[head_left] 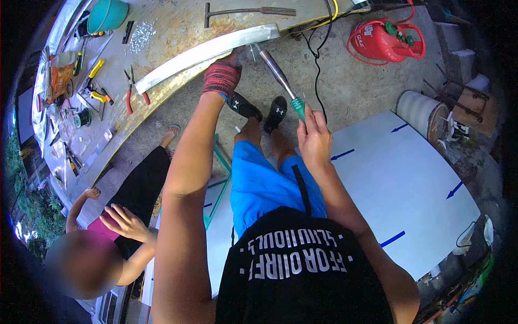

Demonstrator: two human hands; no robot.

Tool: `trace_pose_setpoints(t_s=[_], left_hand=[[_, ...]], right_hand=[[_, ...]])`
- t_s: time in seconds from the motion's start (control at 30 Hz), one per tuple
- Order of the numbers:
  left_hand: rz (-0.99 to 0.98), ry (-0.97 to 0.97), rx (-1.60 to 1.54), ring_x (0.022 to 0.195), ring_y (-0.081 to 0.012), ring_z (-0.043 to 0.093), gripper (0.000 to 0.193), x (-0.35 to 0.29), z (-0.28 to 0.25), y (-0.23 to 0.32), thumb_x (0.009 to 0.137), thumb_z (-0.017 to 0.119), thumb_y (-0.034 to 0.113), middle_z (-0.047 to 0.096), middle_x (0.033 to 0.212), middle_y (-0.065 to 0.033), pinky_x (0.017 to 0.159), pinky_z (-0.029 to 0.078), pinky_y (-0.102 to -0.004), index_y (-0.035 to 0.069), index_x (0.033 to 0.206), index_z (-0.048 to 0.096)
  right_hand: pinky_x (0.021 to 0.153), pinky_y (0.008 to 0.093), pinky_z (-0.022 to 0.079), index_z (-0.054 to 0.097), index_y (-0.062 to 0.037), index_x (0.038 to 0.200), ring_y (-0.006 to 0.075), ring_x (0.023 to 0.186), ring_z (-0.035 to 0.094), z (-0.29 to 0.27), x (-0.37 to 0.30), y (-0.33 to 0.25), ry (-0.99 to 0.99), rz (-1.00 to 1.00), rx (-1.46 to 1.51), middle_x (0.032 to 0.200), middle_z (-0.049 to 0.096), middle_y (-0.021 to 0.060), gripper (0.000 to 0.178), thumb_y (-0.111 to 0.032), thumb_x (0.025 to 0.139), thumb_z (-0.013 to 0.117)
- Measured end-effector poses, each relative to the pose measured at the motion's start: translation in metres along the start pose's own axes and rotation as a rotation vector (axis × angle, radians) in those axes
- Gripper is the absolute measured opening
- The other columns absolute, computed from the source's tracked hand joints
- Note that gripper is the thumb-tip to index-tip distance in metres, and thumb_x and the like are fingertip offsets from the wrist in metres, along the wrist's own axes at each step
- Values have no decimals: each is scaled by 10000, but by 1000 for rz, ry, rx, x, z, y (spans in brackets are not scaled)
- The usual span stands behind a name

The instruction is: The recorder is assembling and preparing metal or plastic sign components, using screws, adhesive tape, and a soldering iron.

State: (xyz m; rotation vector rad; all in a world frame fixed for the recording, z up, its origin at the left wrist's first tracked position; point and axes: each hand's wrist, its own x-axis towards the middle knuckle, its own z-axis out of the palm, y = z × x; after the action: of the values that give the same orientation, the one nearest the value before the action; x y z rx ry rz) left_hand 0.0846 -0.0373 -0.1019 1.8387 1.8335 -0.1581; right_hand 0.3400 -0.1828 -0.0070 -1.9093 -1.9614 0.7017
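A long, shiny metal strip (pixel 208 54) lies along the near edge of the workbench (pixel 181 32), its right end reaching past the bench edge. My left hand (pixel 221 78), in a red and black knit glove, is closed at the strip's near edge; its fingertips are dark and partly hidden. Bare and wrapped round a green grip, my right hand (pixel 314 137) holds a hammer (pixel 276 70) with a shiny metal shaft. The hammer's far end is blurred and small, close to the strip's right part and just right of my glove.
On the bench are red-handled pliers (pixel 130 92), yellow-handled cutters (pixel 95 75), small metal bits (pixel 142 36), a teal bucket (pixel 107 15) and a T-shaped metal tool (pixel 243 11). A red gas cylinder (pixel 377 42), cables and a white panel (pixel 399 183) lie right. Another person (pixel 132 200) stands left.
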Motion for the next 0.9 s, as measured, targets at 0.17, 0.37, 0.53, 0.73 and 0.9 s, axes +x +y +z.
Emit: trace_pose_setpoints(t_s=[0.17,0.37,0.53,0.73,0.9], left_hand=[[32,52,-2,1165,-441,595,576,5,10,-9,924,526,227,587,1308,-277,983,494,-503,227,1487,409],[156,269,77,1116,-439,624,635,5,22,-24,920,503,206,602,1291,-268,949,512,-501,236,1535,345],[8,28,-42,1303,-403,512,565,-1,3,-4,909,561,194,519,1440,-193,1100,410,-481,273,1461,471],[-37,-87,6,1010,-424,664,617,-6,-10,4,953,497,295,667,1132,-250,890,530,-517,263,1541,317],[4,44,-25,1087,-414,641,554,-10,-5,1,970,502,361,649,1218,-227,949,507,-508,254,1504,400]], right_hand=[[660,457,560,548,-61,1371,337,822,667,3,-3,4,-4,-28,21,1040,587,110,455,-141,931,631],[645,438,554,545,-45,1380,339,796,657,6,-3,-3,26,-73,81,1019,579,118,482,-90,911,645],[643,435,550,541,-41,1391,335,794,655,6,-6,1,26,-65,85,1012,575,123,501,-80,903,652],[660,438,551,556,-51,1380,328,811,659,7,-7,3,22,-37,103,1020,578,118,492,-82,900,657],[700,433,552,583,-51,1347,334,835,662,1,-1,-2,10,-16,137,1023,588,118,460,-79,895,660]])
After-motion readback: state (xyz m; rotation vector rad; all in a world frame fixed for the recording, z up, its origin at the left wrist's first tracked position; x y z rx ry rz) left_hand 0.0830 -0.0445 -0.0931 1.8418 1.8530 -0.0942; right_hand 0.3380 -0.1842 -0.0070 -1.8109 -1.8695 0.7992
